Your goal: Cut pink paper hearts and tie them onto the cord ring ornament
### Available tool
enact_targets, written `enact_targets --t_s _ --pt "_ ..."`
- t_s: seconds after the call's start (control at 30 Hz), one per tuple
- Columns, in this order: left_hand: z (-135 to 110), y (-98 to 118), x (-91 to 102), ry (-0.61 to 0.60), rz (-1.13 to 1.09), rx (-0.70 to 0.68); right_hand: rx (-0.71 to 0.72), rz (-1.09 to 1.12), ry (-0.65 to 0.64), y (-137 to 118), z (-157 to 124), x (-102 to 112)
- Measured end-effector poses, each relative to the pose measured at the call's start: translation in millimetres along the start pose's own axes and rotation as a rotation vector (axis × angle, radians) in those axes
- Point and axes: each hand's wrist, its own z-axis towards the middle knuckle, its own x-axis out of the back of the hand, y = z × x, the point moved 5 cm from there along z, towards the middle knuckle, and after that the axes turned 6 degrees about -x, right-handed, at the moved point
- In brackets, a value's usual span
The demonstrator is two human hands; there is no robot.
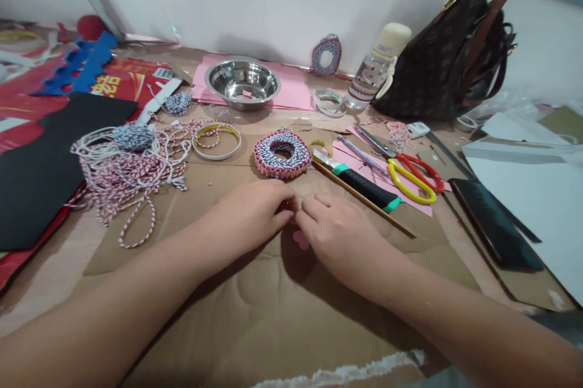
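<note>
My left hand [248,213] and my right hand [337,236] lie on a brown cardboard sheet [255,309], their fingertips meeting. Whether they pinch anything small is hidden. A small pink paper scrap [300,240] lies just below them. Directly ahead sits a ring of blue-and-white twine with a pink edge [282,156]. Close to my right hand lie a craft knife with a black-and-green handle [364,189] and a thin wooden stick [387,222]. Red-and-white twine [127,184] sprawls further left, beside a blue-and-white twine ball [133,136].
Beyond the hands stand a steel bowl [243,81] on pink paper [291,87], tape rolls [328,101], a water bottle [378,66] and a brown handbag [446,54]. Yellow-and-red scissors [412,181] and a dark smartphone [494,224] lie right; a black foam sheet [59,169] lies left.
</note>
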Motion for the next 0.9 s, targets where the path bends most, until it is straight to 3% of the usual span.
enact_targets --t_s 0.2,0.4,0.5,0.63,0.9 --pt "-2 0 2.3 0.025 -0.071 0.000 -0.154 0.235 0.072 21 -6 10" --pt "-1 -2 0.5 0.012 -0.101 0.022 -0.122 0.393 0.060 28 -14 9" --pt "-2 -3 0.4 0.015 -0.100 0.007 -0.116 0.387 0.065 28 -12 12" --pt "-3 -2 0.8 0.008 -0.096 0.015 -0.102 0.282 0.171 29 -6 19" --pt "-1 -1 1.1 0.005 -0.096 0.019 -0.127 0.323 0.027 28 -8 7"
